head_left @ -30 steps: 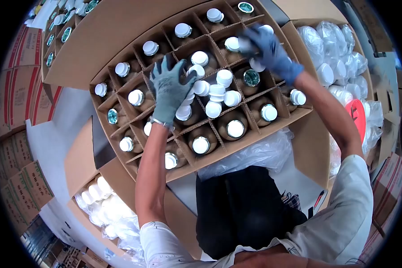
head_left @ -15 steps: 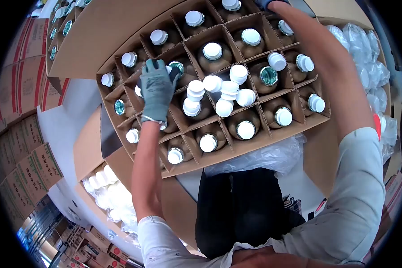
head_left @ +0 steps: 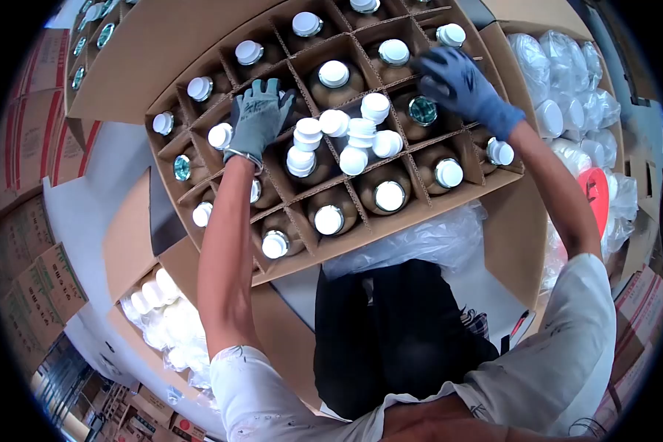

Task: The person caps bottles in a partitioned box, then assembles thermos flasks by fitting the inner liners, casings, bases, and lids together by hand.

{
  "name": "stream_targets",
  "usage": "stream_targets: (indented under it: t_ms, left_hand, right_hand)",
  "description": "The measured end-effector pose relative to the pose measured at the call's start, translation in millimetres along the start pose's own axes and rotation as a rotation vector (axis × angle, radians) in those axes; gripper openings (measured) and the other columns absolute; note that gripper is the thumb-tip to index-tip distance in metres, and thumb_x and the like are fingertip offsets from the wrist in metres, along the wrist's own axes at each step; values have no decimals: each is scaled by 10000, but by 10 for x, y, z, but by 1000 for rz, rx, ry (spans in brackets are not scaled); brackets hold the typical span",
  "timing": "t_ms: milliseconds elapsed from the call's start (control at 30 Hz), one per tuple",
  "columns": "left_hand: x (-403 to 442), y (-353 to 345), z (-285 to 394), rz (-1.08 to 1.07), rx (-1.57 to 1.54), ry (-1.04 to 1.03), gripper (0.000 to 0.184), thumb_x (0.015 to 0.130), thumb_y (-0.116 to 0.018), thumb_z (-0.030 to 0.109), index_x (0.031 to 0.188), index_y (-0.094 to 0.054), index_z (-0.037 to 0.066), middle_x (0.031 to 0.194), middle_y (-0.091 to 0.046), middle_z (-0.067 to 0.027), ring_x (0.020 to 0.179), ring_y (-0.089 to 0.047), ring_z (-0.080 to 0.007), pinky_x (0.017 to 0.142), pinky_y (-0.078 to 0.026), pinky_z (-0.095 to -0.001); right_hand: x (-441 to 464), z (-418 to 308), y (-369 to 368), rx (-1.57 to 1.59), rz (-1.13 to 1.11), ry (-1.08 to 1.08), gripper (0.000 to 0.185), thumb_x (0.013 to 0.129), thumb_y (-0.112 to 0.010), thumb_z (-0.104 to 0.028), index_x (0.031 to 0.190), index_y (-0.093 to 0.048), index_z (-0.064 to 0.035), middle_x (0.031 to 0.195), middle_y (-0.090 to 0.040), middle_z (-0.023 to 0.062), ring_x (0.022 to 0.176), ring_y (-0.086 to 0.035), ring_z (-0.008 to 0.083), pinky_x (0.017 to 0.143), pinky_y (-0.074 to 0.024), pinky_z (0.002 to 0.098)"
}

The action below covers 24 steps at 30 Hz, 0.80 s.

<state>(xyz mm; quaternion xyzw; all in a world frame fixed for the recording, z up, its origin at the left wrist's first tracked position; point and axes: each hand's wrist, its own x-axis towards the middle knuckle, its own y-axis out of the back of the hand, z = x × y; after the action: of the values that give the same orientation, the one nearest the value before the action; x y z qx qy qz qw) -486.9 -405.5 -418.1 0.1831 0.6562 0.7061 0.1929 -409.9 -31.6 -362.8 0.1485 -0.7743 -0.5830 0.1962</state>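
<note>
My left hand, in a grey-green glove, is closed over a bottle top in the carton's middle row; whatever is between the fingers is hidden. My right hand, in a blue-grey glove, hovers beside an uncapped bottle with a shiny teal mouth. Its curled fingers are blurred and partly hidden. Between the hands, several loose white caps lie piled across the dividers. Around them stand white-capped brown bottles, one per compartment of the cardboard carton. Another uncapped bottle stands at the left end.
At the right, a carton holds plastic-wrapped jars and a red round item. Lower left, a box contains white bagged items. Clear plastic film lies by my lap. Stacked cartons stand far left.
My right hand has come down from the carton's far right corner to the uncapped bottle, covering where a loose cap lay. My left hand now hides the open bottle mouth and cap beside it.
</note>
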Motion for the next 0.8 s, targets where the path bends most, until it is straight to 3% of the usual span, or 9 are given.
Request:
stream_targets:
  t_ms: [33,167,233,300,433,533,600,633,800]
  left_hand:
    - [14,56,1,-56,-76,40,360,887,-544,378,1116,-562,100,1096,-558,-165,975,-560,-348,827,-416,-458]
    - [-362,460,493,392,-347,-46,410,787,-676,236,1163,-580,103,1140,-562,-147,1008,-537,-342,878,-430,-457]
    - [-626,620,748,107,-283,-65,476,725,-726,204,1164,-564,118,1151,-551,-137,1033,-535,-336,878,-436,-416]
    - [-793,414,716,182,-164,-140,504,686,-744,184,1149,-558,112,1111,-551,-137,981,-546,-333,837,-443,-415]
    - [-863,950,366,538,-354,182,582,678,-748,79,1215,-523,83,1065,-542,-168,921,-555,-338,808,-469,-400]
    - [-1029,776,-554,539,-250,575,678,735,-747,194,1345,-459,132,1036,-522,-222,926,-564,-365,804,-472,-429]
    - [-1272,254,-1427,330,103,615,537,728,-734,405,1175,-592,142,955,-591,-235,909,-580,-393,797,-480,-435]
    - [-1306,334,-1426,218,126,672,481,733,-702,493,1015,-628,110,902,-604,-228,871,-601,-393,764,-495,-442]
    - [-1221,318,-1269,209,146,809,571,760,-645,563,1002,-569,51,1034,-566,-234,874,-611,-398,709,-509,-475]
  right_hand:
    - [-163,-103,-50,-119,-34,46,554,764,-682,-181,1276,-476,-128,1234,-498,136,1144,-483,330,966,-387,459]
    - [-463,-81,-240,-216,67,10,545,706,-650,-99,1233,-514,-110,1335,-453,137,1223,-444,331,1023,-364,449]
    - [-435,-142,-265,-204,36,-4,534,708,-664,-101,1221,-517,-101,1324,-455,160,1203,-461,340,1015,-372,449]
    - [-419,-211,-295,-130,31,-47,533,713,-672,-112,1222,-514,-101,1322,-451,170,1185,-472,347,1004,-380,449]
    - [-288,-457,-91,-186,-168,-215,601,686,-739,-243,1220,-514,-86,1103,-521,163,999,-534,335,860,-443,450]
    - [-197,-425,-416,-335,-167,-364,567,711,-706,-328,1208,-543,-110,1131,-509,157,975,-535,327,818,-444,445]
    - [-102,-616,-671,-445,-25,-295,454,752,-629,-303,1172,-572,-140,1111,-527,137,986,-530,312,830,-408,502]
    - [-52,-682,-746,-464,30,-237,412,764,-608,-267,1156,-576,-148,1107,-533,127,999,-528,303,838,-393,522]
    - [66,-732,-702,-499,-83,-326,352,779,-568,-219,1124,-547,-151,1128,-523,126,1057,-506,294,846,-390,501]
